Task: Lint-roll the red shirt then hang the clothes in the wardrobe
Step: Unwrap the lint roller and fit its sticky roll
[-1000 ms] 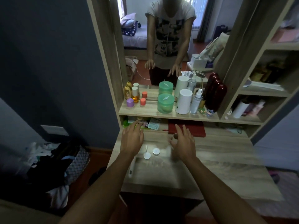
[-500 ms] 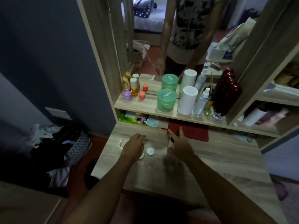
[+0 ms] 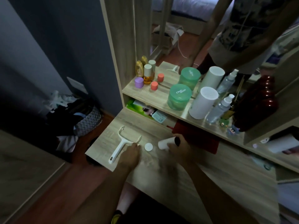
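A white forked lint-roller handle lies flat on the wooden dresser top, with no roll in it. My left hand rests fingertips down beside the fork's right prong, touching a small white cap. A second white round cap lies just right of it. My right hand is closed around a white paper roll, lifted a little off the top. No red shirt is visible.
A shelf holds small bottles, a green jar, a white cylinder, a spray bottle and dark red bottles. A dark red case lies under it. A clothes heap fills the floor at left.
The view tilted down and left. My right hand picked the white roll up off the dresser. My left hand moved off the handle, which now lies uncovered.
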Action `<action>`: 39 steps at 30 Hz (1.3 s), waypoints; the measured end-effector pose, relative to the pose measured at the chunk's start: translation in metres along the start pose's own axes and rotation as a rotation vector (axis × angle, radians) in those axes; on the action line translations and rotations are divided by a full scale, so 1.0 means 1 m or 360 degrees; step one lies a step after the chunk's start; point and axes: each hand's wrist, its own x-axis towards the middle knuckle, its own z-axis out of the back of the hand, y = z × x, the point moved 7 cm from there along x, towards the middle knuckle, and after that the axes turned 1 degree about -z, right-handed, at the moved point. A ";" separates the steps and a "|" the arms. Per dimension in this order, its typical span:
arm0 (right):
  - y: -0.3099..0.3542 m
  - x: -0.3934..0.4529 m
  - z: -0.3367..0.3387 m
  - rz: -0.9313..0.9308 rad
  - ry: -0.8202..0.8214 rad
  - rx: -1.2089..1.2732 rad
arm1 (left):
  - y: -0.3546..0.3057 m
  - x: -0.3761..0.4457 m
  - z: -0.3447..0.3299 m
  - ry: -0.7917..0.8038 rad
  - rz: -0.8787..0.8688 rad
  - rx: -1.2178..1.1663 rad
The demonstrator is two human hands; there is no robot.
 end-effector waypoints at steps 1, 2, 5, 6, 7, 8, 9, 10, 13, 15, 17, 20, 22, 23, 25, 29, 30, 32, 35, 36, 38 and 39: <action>-0.002 0.001 -0.002 -0.0024 0.0020 0.0052 | 0.000 -0.002 -0.003 -0.0016 -0.0001 0.0002; -0.003 0.002 -0.004 -0.0040 0.0042 0.0114 | 0.000 -0.004 -0.005 -0.0041 0.0011 -0.0015; -0.007 0.003 -0.009 -0.0097 0.0101 0.0316 | 0.000 -0.009 -0.008 -0.0155 0.0046 -0.0101; -0.008 0.003 -0.010 -0.0101 0.0114 0.0341 | 0.000 -0.010 -0.008 -0.0184 0.0059 -0.0179; -0.008 0.004 -0.010 -0.0093 0.0129 0.0338 | -0.001 -0.010 -0.007 -0.0216 0.0074 -0.0251; -0.009 0.004 -0.011 -0.0091 0.0151 0.0316 | -0.001 -0.011 -0.006 -0.0232 0.0102 -0.0332; -0.008 0.004 -0.010 -0.0083 0.0168 0.0306 | -0.001 -0.010 -0.006 -0.0254 0.0105 -0.0389; -0.009 0.004 -0.010 -0.0088 0.0179 0.0309 | -0.003 -0.008 -0.005 -0.0269 0.0079 -0.0367; -0.011 0.006 -0.011 -0.0142 0.0225 0.0388 | -0.003 -0.008 -0.009 -0.0219 0.0088 -0.0281; -0.013 0.007 -0.013 -0.0200 0.0262 0.0454 | -0.003 -0.007 -0.014 -0.0202 0.0093 -0.0224; -0.017 0.008 -0.013 -0.0234 0.0282 0.0504 | -0.003 -0.006 -0.018 -0.0204 0.0086 -0.0187; -0.024 0.006 -0.012 -0.0367 0.0302 0.0751 | -0.002 -0.003 -0.022 -0.0145 0.0117 -0.0303; -0.028 0.005 -0.014 -0.0495 0.0338 0.0979 | -0.001 -0.002 -0.015 -0.0231 0.0215 -0.0639; -0.029 0.005 -0.016 -0.0553 0.0356 0.1069 | -0.001 -0.003 -0.004 -0.0379 0.0273 -0.0846; -0.025 0.005 -0.022 -0.0615 0.0398 0.1257 | -0.002 -0.009 0.021 -0.0619 0.0352 -0.1411; 0.007 0.001 -0.037 -0.0526 0.0595 0.1407 | -0.015 -0.009 0.045 -0.0387 0.0492 -0.2284; 0.017 -0.001 -0.040 -0.0475 0.0648 0.1389 | -0.016 -0.009 0.049 -0.0367 0.0478 -0.2362; 0.031 -0.002 -0.045 -0.0404 0.0680 0.1426 | -0.012 -0.011 0.057 -0.0382 0.0484 -0.2521; 0.047 -0.002 -0.051 -0.0393 0.0744 0.1485 | -0.003 -0.017 0.067 -0.0434 0.0490 -0.2615; 0.052 -0.004 -0.054 -0.0390 0.0800 0.1433 | 0.000 -0.019 0.069 -0.0440 0.0489 -0.2635; 0.061 -0.007 -0.060 -0.0392 0.0901 0.1391 | 0.005 -0.022 0.073 -0.0434 0.0475 -0.2658; 0.064 -0.008 -0.062 -0.0394 0.0924 0.1400 | 0.006 -0.024 0.076 -0.0428 0.0462 -0.2651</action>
